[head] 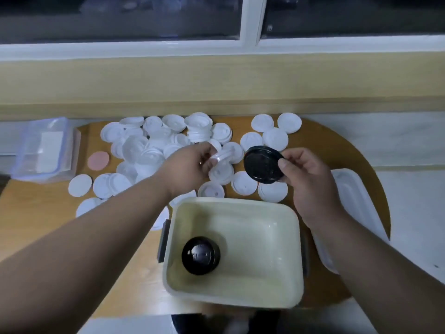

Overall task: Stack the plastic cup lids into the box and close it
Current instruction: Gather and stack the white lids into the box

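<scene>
holding one lid in each hand. right hand (310,182) pinches a black lid (262,165) by its rim, thumb on the face, lid tilted above the white ones. left hand (190,165) fingers (208,150) curl round a clear lid (221,157), just over the pile. box (265,237) sits open at the near edge of the bench (43,213), mid-width, with a black stack (200,255) (count unclear) in its near-left corner.

white lids (154,141) spread along the far edge, some nested, some overlapping. pink lid (98,160) lies left of them. cover (354,191) lies at the right edge, beside the box. clear tub (45,148) at the far-left corner.

handling, my read: lids are thin, light, springy, slick. take them at the rim with a light pinch, since a hard squeeze would likely flex them. nested ones may lift in clumps.

room: box mouth is wide and nothing overhangs it, so a straight drop-in looks fine. watch the box's far rim, where lids lie right against it, and the cover near the right forearm.
</scene>
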